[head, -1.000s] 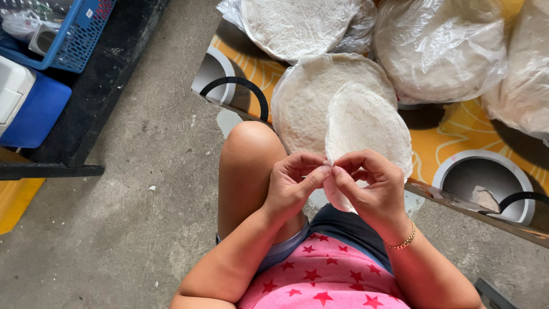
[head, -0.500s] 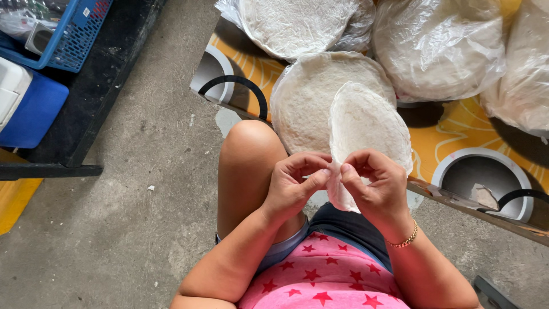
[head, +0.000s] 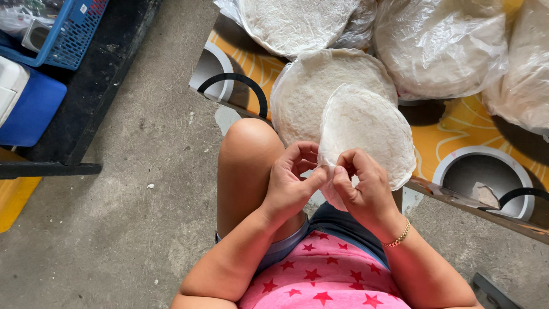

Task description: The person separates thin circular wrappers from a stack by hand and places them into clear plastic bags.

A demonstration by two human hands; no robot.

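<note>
The left hand [head: 291, 183] and the right hand [head: 360, 186] are meeting thumb to thumb above the lap, both pinching the near edge of a thin white round sheet [head: 369, 129]; the fingertips are closing on that rim, and the sheet is standing up and leaning away from the hands. Just beyond it, a stack of the same round sheets [head: 311, 91] is lying flat on the yellow patterned desk [head: 257, 63], partly hidden behind the held sheet. A gold bracelet [head: 397, 236] is circling the right wrist.

Farther out from the hands, clear plastic bags are sitting on the desk: one bag [head: 297, 20] straight ahead is holding a round stack of white sheets, and a fuller bag [head: 440, 46] to the right of it is bulging with more; what lies inside is blurred by the plastic. To the right of the right hand, a round grey bucket [head: 486, 180] is sitting below the desk edge with a pale scrap in it. Far to the left of the left hand, a blue mesh basket [head: 68, 34] is resting on a dark shelf [head: 108, 74], and a blue and white box [head: 26, 103] is sitting beside it.
</note>
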